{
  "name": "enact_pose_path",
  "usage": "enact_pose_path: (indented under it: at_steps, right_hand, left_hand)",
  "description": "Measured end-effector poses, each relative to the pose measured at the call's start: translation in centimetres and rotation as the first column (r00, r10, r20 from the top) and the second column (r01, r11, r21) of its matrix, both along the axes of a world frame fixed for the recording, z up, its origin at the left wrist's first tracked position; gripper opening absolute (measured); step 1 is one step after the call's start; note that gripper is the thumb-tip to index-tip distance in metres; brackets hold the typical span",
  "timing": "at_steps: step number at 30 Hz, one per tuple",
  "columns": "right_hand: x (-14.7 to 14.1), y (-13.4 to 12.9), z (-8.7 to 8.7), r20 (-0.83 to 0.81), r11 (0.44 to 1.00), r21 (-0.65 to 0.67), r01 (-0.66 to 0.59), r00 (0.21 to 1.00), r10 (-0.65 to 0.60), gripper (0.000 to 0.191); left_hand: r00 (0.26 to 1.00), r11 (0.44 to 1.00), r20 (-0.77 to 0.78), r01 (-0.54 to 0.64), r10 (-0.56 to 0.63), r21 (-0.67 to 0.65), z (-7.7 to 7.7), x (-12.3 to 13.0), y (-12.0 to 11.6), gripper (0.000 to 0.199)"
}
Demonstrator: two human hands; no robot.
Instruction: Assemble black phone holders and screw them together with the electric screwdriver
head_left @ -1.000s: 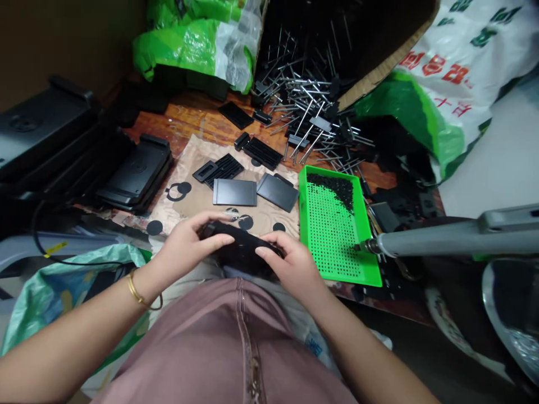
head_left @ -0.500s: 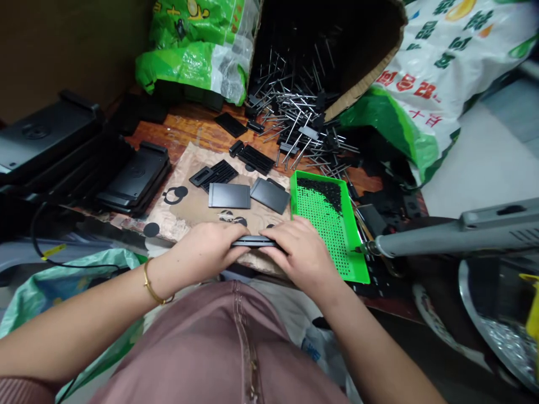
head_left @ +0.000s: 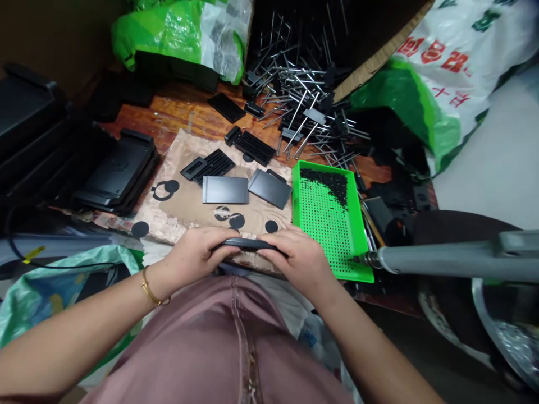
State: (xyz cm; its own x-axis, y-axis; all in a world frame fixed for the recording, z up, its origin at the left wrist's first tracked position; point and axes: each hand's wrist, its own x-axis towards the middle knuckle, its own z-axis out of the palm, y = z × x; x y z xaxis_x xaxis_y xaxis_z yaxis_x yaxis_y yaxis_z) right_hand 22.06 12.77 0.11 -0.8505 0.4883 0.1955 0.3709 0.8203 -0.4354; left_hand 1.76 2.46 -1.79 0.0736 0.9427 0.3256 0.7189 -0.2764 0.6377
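Between my two hands is a thin flat black plastic piece (head_left: pixel 248 243), seen edge-on at the front of the work board. My left hand (head_left: pixel 204 247) pinches its left end, thumb below and fingers above. The right end is gripped the same way by my right hand (head_left: pixel 301 258). Just beyond lie a dark grey flat plate (head_left: pixel 225 189) and a second, tilted grey plate (head_left: pixel 270 188). Behind them are a ribbed black part (head_left: pixel 217 165) and another ribbed black part (head_left: pixel 255 147).
A green perforated tray (head_left: pixel 297 196) with small black pieces stands at right, an electric screwdriver (head_left: pixel 438 259) reaching over its corner. Metal rods with black blocks (head_left: pixel 303 106) spill from a cardboard box. Stacked black holders (head_left: pixel 120 171) sit at left. A green bag (head_left: pixel 164 33) hangs behind.
The piece in my hands has tipped, so the narrow gap along its edge no longer shows. Both hands keep their grip. The camera view has shifted a little closer to the board.
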Motion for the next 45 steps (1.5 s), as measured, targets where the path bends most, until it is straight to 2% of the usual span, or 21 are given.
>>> enact_pose_path:
  at_steps: [6,9,11,12,14,15,16,18,19,20,21,22,23,24,25,27,28,31,33,38,45]
  right_hand:
    - [0.4,0.0,0.2,-0.028,1.000,0.009,0.019,0.999,-0.019,0.020]
    - [0.3,0.1,0.2,-0.044,0.999,-0.024,0.045,0.998,-0.046,0.018]
    - [0.1,0.0,0.1,-0.113,0.987,-0.097,0.128,0.984,-0.138,0.019]
    - [-0.1,-0.3,0.0,-0.171,0.967,-0.146,0.209,0.958,-0.232,0.023]
    - [-0.5,-1.0,-0.3,-0.286,0.886,-0.321,0.333,0.858,-0.426,0.039]
    - [-0.8,-1.5,-0.5,-0.309,0.832,-0.446,0.329,0.816,-0.488,0.044]
    - [-1.2,-1.9,-0.7,-0.306,0.771,-0.574,0.277,0.801,-0.515,0.044]
    - [-1.7,-2.6,-0.7,-0.255,0.653,-0.742,0.153,0.836,-0.485,0.029]
    - [-1.9,-2.7,-0.4,-0.230,0.644,-0.753,0.138,0.861,-0.453,0.022]
    - [-1.9,-2.7,0.0,-0.207,0.689,-0.706,0.162,0.883,-0.420,0.017]
    - [-1.9,-2.7,0.5,-0.190,0.776,-0.599,0.199,0.906,-0.379,0.015]
    - [-1.7,-2.5,1.0,-0.169,0.869,-0.440,0.226,0.930,-0.328,0.016]
    - [-1.6,-2.3,1.5,-0.134,0.938,-0.256,0.233,0.953,-0.273,0.017]
    - [-1.4,-2.2,1.9,-0.080,0.973,-0.086,0.216,0.972,-0.223,0.019]
    - [-1.4,-2.0,2.2,-0.014,0.983,0.044,0.180,0.984,-0.180,0.020]
    - [-1.4,-1.9,2.4,0.107,0.979,0.175,0.105,0.986,-0.125,0.020]
    - [-1.5,-2.0,2.4,0.153,0.977,0.200,0.073,0.983,-0.105,0.019]
    - [-2.0,-2.2,2.1,0.210,0.972,0.233,0.033,0.974,-0.084,0.018]
    - [-2.5,-2.4,2.0,0.209,0.970,0.239,0.040,0.974,-0.092,0.020]
    - [-4.0,-2.4,1.9,0.164,0.969,0.238,0.067,0.980,-0.108,0.033]
    - [-4.6,-2.5,1.2,0.121,0.963,0.262,0.061,0.988,-0.095,0.025]
  left_hand:
    - [1.000,1.000,0.004,-0.023,0.023,-0.019,-0.4,0.0,-0.1,0.020]
    - [0.997,0.994,0.061,-0.042,0.048,-0.103,-0.2,-0.1,0.1,0.020]
    - [0.980,0.976,0.165,-0.082,0.116,-0.201,0.1,0.0,0.2,0.018]
    - [0.954,0.961,0.236,-0.122,0.182,-0.249,0.2,0.2,0.2,0.018]
    - [0.838,0.923,0.436,-0.187,0.329,-0.337,0.2,0.9,0.0,0.018]
    - [0.741,0.909,0.555,-0.184,0.379,-0.374,0.0,1.4,-0.1,0.019]
    - [0.628,0.902,0.666,-0.146,0.401,-0.406,-0.1,2.0,-0.2,0.019]
    - [0.427,0.907,0.820,0.002,0.381,-0.422,-0.5,2.9,-0.3,0.021]
    - [0.378,0.905,0.851,0.071,0.364,-0.419,-0.7,3.1,-0.4,0.023]
    - [0.374,0.901,0.859,0.114,0.351,-0.418,-0.8,3.1,-0.4,0.024]
    - [0.408,0.903,0.849,0.116,0.336,-0.413,-0.8,2.9,-0.4,0.025]
    - [0.474,0.915,0.822,0.078,0.316,-0.397,-0.8,2.5,-0.4,0.028]
    - [0.567,0.931,0.770,0.016,0.292,-0.365,-0.7,1.9,-0.4,0.034]
    - [0.672,0.947,0.691,-0.052,0.267,-0.316,-0.6,1.3,-0.3,0.043]
    - [0.774,0.961,0.585,-0.105,0.241,-0.257,-0.5,0.7,-0.2,0.053]
    - [0.927,0.981,0.340,-0.111,0.161,-0.162,-0.2,-0.2,0.0,0.060]
    - [0.965,0.987,0.238,-0.078,0.111,-0.142,-0.2,-0.5,0.2,0.054]
    - [0.996,0.991,0.086,0.017,-0.005,-0.133,-0.1,-0.7,0.8,0.025]
    - [0.998,0.991,0.053,0.034,-0.028,-0.130,-0.2,-0.6,1.1,0.016]
    - [0.999,0.999,0.033,0.020,-0.019,-0.046,-0.5,-0.5,1.0,0.016]
    - [0.999,0.999,0.030,-0.037,0.037,0.016,-1.0,0.0,0.5,0.017]
